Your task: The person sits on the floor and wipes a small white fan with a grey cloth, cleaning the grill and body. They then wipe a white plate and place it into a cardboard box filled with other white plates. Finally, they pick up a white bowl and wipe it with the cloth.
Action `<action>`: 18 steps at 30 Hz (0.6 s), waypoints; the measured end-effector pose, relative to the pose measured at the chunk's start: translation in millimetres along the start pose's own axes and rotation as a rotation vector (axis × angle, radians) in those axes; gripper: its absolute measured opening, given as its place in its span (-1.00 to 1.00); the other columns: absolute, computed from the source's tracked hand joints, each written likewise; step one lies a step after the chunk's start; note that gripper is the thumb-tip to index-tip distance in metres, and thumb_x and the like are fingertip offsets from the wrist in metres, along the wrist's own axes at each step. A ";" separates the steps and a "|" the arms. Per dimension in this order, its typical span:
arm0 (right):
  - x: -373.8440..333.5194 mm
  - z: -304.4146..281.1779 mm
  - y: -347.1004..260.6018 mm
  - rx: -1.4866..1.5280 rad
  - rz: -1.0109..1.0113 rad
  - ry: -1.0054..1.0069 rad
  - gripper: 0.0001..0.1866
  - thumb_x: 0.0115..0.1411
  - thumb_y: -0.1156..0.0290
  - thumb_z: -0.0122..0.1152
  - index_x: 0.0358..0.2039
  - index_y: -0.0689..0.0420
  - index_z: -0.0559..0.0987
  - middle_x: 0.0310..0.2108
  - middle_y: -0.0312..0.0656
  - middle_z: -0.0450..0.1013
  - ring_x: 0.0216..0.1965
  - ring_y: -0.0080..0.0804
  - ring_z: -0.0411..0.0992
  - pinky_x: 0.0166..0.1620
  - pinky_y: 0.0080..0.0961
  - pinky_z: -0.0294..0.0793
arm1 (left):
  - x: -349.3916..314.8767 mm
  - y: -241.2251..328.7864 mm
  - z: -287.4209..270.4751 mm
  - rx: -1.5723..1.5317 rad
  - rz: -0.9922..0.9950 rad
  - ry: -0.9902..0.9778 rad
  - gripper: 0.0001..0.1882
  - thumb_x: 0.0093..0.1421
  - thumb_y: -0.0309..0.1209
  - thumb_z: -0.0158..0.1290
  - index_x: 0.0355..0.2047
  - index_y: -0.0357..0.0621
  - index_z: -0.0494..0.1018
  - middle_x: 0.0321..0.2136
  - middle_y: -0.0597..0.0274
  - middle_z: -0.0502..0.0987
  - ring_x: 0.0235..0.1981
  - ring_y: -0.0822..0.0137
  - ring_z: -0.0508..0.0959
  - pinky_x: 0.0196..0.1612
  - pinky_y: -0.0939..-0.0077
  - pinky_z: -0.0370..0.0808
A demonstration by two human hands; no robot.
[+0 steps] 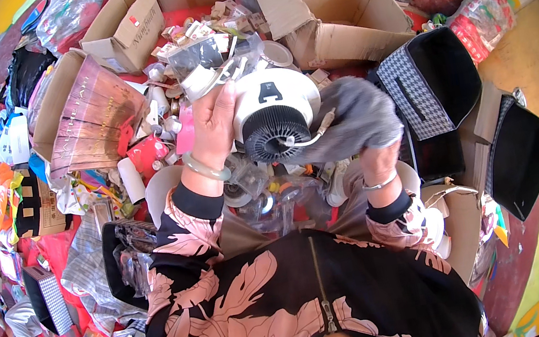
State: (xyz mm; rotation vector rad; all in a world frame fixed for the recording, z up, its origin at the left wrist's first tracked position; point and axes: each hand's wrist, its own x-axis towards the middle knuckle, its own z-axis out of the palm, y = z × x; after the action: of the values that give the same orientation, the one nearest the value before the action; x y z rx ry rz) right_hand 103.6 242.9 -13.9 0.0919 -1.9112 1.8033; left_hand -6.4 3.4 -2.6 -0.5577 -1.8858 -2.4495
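My left hand (214,122) is closed on the left rim of a downlight (247,106), a round white lamp housing with a black finned heat sink facing me. A short pale cable (318,134) comes out of the heat sink's middle. To the right, my right hand (379,159) grips a dark grey cloth (362,110), blurred by motion. The cloth lies against or just beside the lamp's right side; which of the two I cannot tell. Below the lamp, between my knees, is a heap of clear plastic wrapping and small round parts (271,200).
Beyond my hands stand open cardboard boxes (343,44) and a pile of small cartons and white fittings (209,33). Black fabric bins (416,92) with checked sides are on the right. A pinkish box (92,119) and mixed bags crowd the left.
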 end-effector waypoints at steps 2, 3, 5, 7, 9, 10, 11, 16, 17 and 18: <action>2.8 -13.8 3.0 0.295 0.033 0.130 -0.47 0.16 0.09 -0.01 -0.02 0.26 0.32 -0.09 -0.14 0.35 -0.10 -0.34 0.35 -0.04 -0.38 0.35 | -2.2 2.5 3.7 0.056 0.032 -0.002 -0.62 0.26 -0.24 -0.16 -0.38 -0.36 0.46 -0.56 0.33 0.47 -0.52 0.57 0.37 -0.43 0.65 0.33; 3.2 -17.9 2.9 0.391 0.119 0.174 -0.47 0.17 0.09 -0.01 -0.02 0.26 0.32 -0.08 -0.14 0.34 -0.10 -0.32 0.35 -0.04 -0.35 0.35 | -4.2 7.7 4.0 0.084 0.050 -0.032 -0.63 0.25 -0.24 -0.16 -0.39 -0.35 0.46 -0.56 0.33 0.47 -0.52 0.57 0.37 -0.44 0.65 0.33; 6.2 -26.8 9.3 0.323 0.065 -0.074 -0.52 0.14 0.21 0.06 0.00 0.21 0.32 -0.04 -0.16 0.32 -0.06 -0.33 0.33 -0.02 -0.37 0.36 | -6.0 15.6 5.7 0.131 0.083 -0.102 -0.64 0.25 -0.25 -0.15 -0.41 -0.35 0.46 -0.56 0.33 0.47 -0.52 0.57 0.36 -0.44 0.64 0.32; -2.1 -27.8 23.7 0.425 0.140 -0.205 -0.55 0.09 0.41 0.13 0.01 0.18 0.33 -0.04 -0.16 0.33 -0.06 -0.34 0.34 -0.02 -0.41 0.37 | -5.0 10.2 6.7 0.203 0.163 -0.173 -0.67 0.23 -0.28 -0.12 -0.43 -0.36 0.45 -0.64 0.29 0.44 -0.60 0.52 0.36 -0.51 0.60 0.31; 0.8 -6.0 4.8 0.440 0.332 -0.236 -0.64 0.10 0.46 0.10 -0.06 0.21 0.37 -0.16 -0.19 0.39 -0.13 -0.43 0.37 -0.08 -0.44 0.39 | -3.5 12.5 8.6 0.299 0.252 -0.276 -0.68 0.22 -0.30 -0.11 -0.44 -0.37 0.44 -0.68 0.26 0.41 -0.64 0.48 0.35 -0.54 0.58 0.30; 2.3 5.0 -5.0 0.448 0.428 -0.249 -0.68 0.11 0.49 0.09 -0.09 0.23 0.38 -0.22 -0.20 0.41 -0.17 -0.47 0.38 -0.12 -0.46 0.40 | -5.5 18.1 13.5 0.301 0.215 -0.320 -0.69 0.21 -0.31 -0.10 -0.49 -0.37 0.42 -0.75 0.23 0.34 -0.70 0.45 0.31 -0.59 0.55 0.26; 2.6 6.9 -5.8 0.071 0.271 -0.379 -0.70 0.11 0.50 0.09 -0.12 0.23 0.40 -0.28 -0.24 0.44 -0.22 -0.52 0.39 -0.16 -0.52 0.41 | -5.1 13.2 15.2 0.275 0.166 -0.404 -0.68 0.22 -0.32 -0.11 -0.53 -0.36 0.40 -0.77 0.24 0.31 -0.71 0.46 0.28 -0.61 0.54 0.24; 8.0 3.6 -0.8 0.013 0.196 -0.442 -0.81 0.14 0.49 0.05 -0.22 0.26 0.45 -0.38 -0.27 0.44 -0.32 -0.56 0.36 -0.24 -0.62 0.36 | -8.6 9.4 21.0 0.314 0.095 -0.449 -0.69 0.23 -0.34 -0.14 -0.49 -0.37 0.40 -0.74 0.24 0.33 -0.69 0.43 0.32 -0.58 0.54 0.24; 7.7 5.3 -2.4 0.003 0.208 -0.437 -0.81 0.14 0.50 0.04 -0.23 0.26 0.45 -0.37 -0.25 0.44 -0.32 -0.55 0.36 -0.23 -0.61 0.36 | -8.3 8.9 21.0 0.308 0.106 -0.479 -0.70 0.23 -0.34 -0.13 -0.48 -0.37 0.40 -0.74 0.22 0.33 -0.69 0.40 0.32 -0.58 0.53 0.24; 7.0 7.3 -3.5 -0.008 0.220 -0.432 -0.82 0.15 0.50 0.03 -0.23 0.26 0.45 -0.36 -0.24 0.44 -0.31 -0.53 0.36 -0.22 -0.60 0.36 | -7.7 8.3 20.9 0.301 0.117 -0.508 -0.71 0.22 -0.35 -0.13 -0.47 -0.37 0.41 -0.75 0.20 0.33 -0.70 0.38 0.32 -0.59 0.52 0.24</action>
State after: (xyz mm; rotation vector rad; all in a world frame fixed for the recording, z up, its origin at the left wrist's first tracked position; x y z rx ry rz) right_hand 96.7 237.5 -7.8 0.3005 -2.3003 2.0487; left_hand 8.4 19.0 7.6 -1.3212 -2.2461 -2.0228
